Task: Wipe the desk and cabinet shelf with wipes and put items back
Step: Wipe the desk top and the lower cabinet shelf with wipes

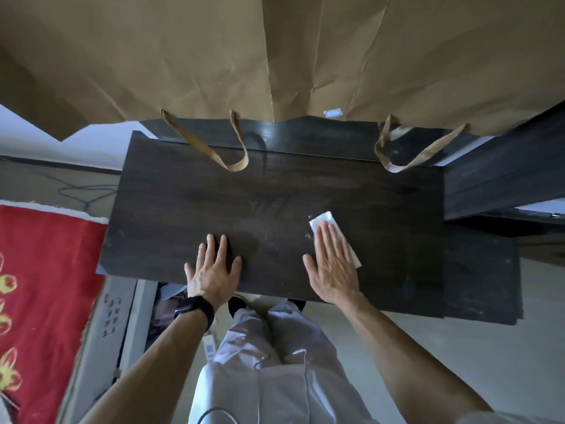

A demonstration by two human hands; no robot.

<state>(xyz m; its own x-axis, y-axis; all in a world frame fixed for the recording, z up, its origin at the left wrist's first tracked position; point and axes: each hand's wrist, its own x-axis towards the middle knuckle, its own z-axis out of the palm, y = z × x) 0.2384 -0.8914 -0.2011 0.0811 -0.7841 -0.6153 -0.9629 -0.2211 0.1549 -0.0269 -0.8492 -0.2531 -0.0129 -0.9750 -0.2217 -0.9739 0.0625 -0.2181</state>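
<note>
Open room is found across the middle of the tabletop (275, 194), between the left hand (211, 270) and the right hand (333, 264). The far edge, at the upper frame, is overhung by paper bags (183, 56), with handles (235, 165) hanging low. The right side is blocked by a dark shelf (504, 172).

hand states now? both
Left hand: open, flat on the desk, holding nothing.
Right hand: open, fingers straight, pressing the wipe on the desk.
</note>
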